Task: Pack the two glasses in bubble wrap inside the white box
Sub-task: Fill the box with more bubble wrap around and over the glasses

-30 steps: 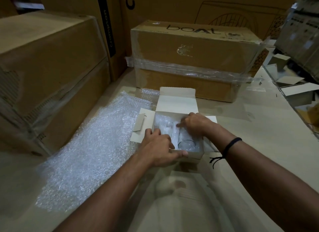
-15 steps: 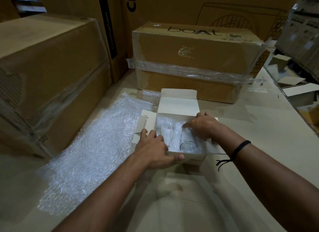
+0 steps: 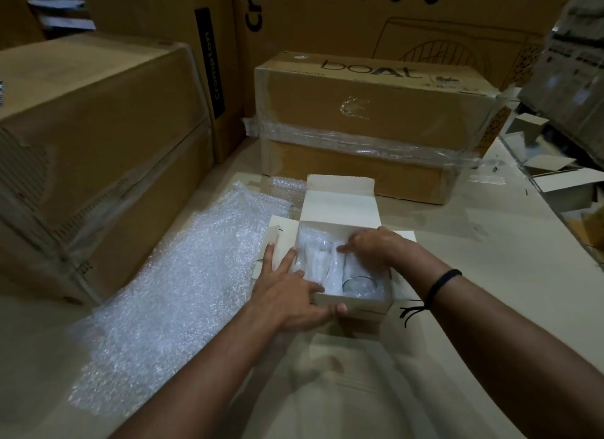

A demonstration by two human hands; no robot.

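The white box (image 3: 340,206) lies open on the table with its lid flap standing up at the back. Two glasses lie side by side inside it in bubble wrap: the left glass (image 3: 315,257) is wrapped, and the right glass (image 3: 359,283) shows its round rim toward me. My left hand (image 3: 291,295) rests on the box's left side, fingers spread over the side flap and thumb on the front wall. My right hand (image 3: 369,244) reaches in from the right, its fingers pressing down on the wrap between the glasses.
A large sheet of bubble wrap (image 3: 170,295) lies on the table to the left of the box. Big brown cartons stand at the left (image 3: 98,151) and behind (image 3: 376,125). Small white boxes (image 3: 562,180) sit at the far right.
My left hand's fingers have spread out over the left flap. My right hand has shifted a little inside the box, pressing the wrap. The view has come slightly closer.
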